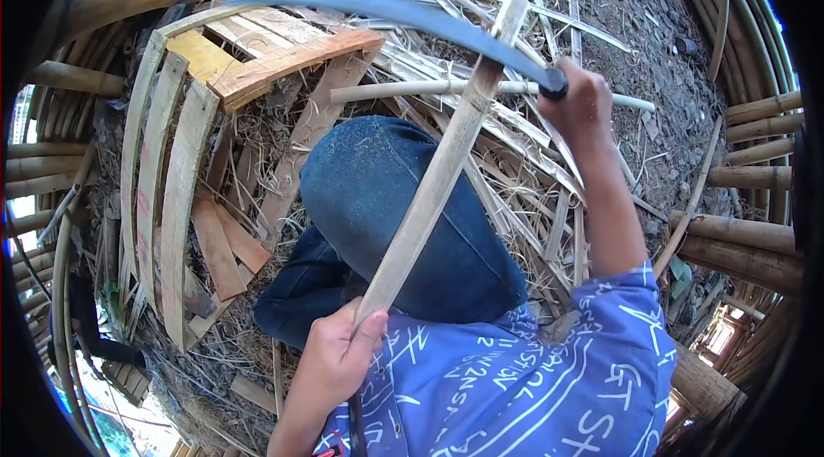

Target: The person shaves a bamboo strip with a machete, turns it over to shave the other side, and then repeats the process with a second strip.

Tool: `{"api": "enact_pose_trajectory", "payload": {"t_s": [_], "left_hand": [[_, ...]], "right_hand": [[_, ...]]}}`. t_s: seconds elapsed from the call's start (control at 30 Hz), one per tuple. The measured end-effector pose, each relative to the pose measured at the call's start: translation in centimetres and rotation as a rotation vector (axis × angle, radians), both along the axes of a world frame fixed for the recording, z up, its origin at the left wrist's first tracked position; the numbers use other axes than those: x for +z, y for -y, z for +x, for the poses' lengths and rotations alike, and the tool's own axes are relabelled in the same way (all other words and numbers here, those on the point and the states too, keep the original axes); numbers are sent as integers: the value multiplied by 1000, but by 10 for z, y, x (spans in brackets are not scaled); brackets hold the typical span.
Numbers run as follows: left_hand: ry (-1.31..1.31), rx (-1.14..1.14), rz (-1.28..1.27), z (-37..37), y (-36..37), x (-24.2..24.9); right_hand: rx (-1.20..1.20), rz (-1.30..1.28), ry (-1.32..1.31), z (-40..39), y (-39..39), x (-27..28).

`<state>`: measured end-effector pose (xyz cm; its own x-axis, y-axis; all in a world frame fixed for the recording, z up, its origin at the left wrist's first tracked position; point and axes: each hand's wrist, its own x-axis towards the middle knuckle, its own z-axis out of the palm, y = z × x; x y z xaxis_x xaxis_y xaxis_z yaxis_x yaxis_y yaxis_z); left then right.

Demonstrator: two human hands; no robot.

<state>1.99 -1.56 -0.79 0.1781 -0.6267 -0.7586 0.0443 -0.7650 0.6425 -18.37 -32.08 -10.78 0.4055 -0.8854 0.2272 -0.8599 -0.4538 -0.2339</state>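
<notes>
My left hand (343,354) is closed around the near end of a long bamboo strip (429,191), close to my body. The strip runs up and away across my raised knee in blue jeans (369,191). In my right hand (579,105) is the dark handle of a machete (386,15). Its long curved blade, blurred toward the tip, points left and crosses the strip near its far end. A round pale pole (609,98) lies beneath the strip and blade, beyond my knee.
A wooden crate of slats (292,71) lies to the left, with loose board pieces (225,247) beside it. Split bamboo strips (506,127) and shavings litter the ground ahead. Stacked bamboo poles (755,234) stand at the right, with more poles (77,77) at the left.
</notes>
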Motion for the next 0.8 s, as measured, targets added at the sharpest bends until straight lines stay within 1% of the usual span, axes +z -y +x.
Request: {"api": "enact_pose_trajectory", "payload": {"t_s": [0.07,0.1,0.17,0.27,0.33,0.4,0.47,0.5,0.53,0.57,0.6,0.67,0.7,0.73,0.8], "left_hand": [[-115,47,33,2,2,0],[-118,47,37,2,3,1],[-279,123,119,4,7,3],[-317,124,117,2,10,3],[-336,138,126,3,8,4],[-361,153,136,5,5,3],[-356,128,153,11,-2,2],[-354,120,157,12,-7,2],[-414,155,175,13,-10,-1],[-477,199,204,14,-14,-3],[-473,210,204,14,-16,-7],[-532,163,155,11,-15,-15],[-596,165,188,13,-10,-15],[-600,167,198,15,-5,-15],[-529,83,243,18,5,-10]], "right_hand": [[-90,-20,-86,-5,11,0],[-90,-16,-89,-5,14,-1],[-85,-50,-88,-9,19,-2],[-124,-53,-43,-8,29,-4],[-159,-40,-69,-11,42,-6],[-240,9,-138,-15,56,-8],[-391,116,-174,-28,84,-5],[-424,110,-221,-47,93,-16],[-443,88,-256,-61,106,-29],[-420,85,-161,-70,103,-38],[-397,84,-70,-76,89,-45],[-434,173,63,-81,62,-61],[-432,178,55,-79,49,-59],[-429,213,138,-71,32,-57],[-412,278,329,-61,7,-60]]}}
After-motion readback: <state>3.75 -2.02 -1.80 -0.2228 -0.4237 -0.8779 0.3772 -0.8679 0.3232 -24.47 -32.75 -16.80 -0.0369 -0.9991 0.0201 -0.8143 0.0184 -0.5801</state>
